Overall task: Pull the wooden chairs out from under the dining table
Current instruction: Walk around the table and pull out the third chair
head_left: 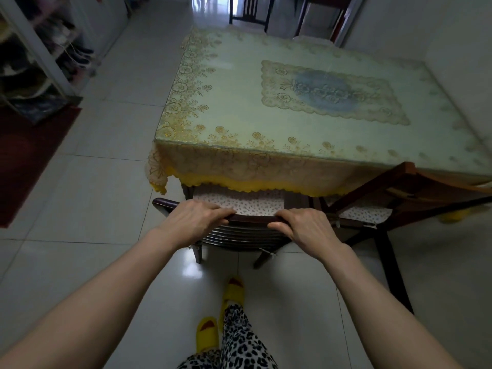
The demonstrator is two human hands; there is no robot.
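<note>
Dining table (266, 102) fills the upper middle of the head view, long side against the wall on the right, so chairs can only go on the open sides. Its patterned cloth (239, 166) hangs over the near edge with a yellow fringe and hides the table legs and part of the seats.

Near chair (250, 230): dark wood, parked at the near edge towards the near-left corner. Its seat cushion (239, 202) sits mostly under the cloth fringe, so it looks not yet drawn out, or barely. Both rear legs are on the tiles.

Second chair (404, 193): at the near-right corner, angled; seat partly under the edge, one long leg running out across the floor. Untouched. A third chair back (249, 9) shows beyond the far edge.

The person stands square behind the near chair, yellow slippers (213, 323) well back from its legs. That probably leaves room to drag it straight back.

Left hand (190, 223) and right hand (310, 230) are both clamped on the top rail of the chair back, fingers curled over the front face, right thumb under the rail; left thumb can't be made out. Hands are spaced apart along the rail, likely to pull evenly without the chair twisting.
</note>
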